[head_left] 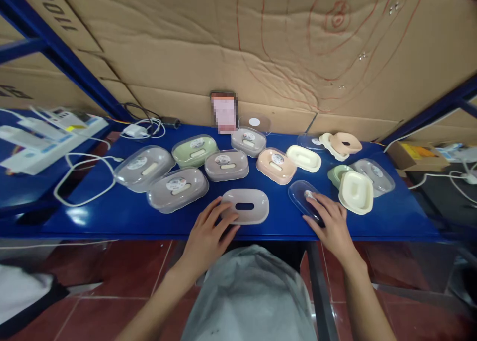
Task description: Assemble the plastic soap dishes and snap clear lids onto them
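On the blue surface (130,214), the left hand (206,236) rests its spread fingers (219,214) on the near-left edge of a grey soap tray (246,207), whose long axis and slot run left to right. Further right, the right hand (331,224) lays loosely spread fingers on a clear lid (300,194) (angled diagonally, pointing away-left).
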A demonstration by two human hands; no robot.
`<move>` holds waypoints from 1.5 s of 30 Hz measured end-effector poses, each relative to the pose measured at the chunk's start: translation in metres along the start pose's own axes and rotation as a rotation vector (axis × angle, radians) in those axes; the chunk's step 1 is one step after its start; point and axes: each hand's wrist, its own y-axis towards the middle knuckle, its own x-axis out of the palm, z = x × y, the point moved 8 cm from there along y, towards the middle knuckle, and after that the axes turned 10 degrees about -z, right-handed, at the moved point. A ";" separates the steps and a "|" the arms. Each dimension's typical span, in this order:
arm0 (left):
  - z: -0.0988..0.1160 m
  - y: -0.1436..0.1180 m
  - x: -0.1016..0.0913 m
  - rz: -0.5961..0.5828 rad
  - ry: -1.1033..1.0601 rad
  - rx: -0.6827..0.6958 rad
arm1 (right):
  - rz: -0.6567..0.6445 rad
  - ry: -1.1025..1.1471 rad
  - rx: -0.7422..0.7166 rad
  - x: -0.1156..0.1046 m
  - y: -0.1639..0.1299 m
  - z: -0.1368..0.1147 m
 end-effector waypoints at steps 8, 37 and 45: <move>0.006 0.009 0.007 0.015 0.004 0.021 | 0.269 -0.173 0.317 -0.035 -0.019 0.050; 0.029 0.025 0.029 -0.086 -0.065 0.129 | -0.118 0.172 -0.227 0.027 0.027 -0.083; 0.025 0.025 0.024 -0.066 -0.119 0.094 | 0.051 -0.043 0.145 0.012 0.010 -0.032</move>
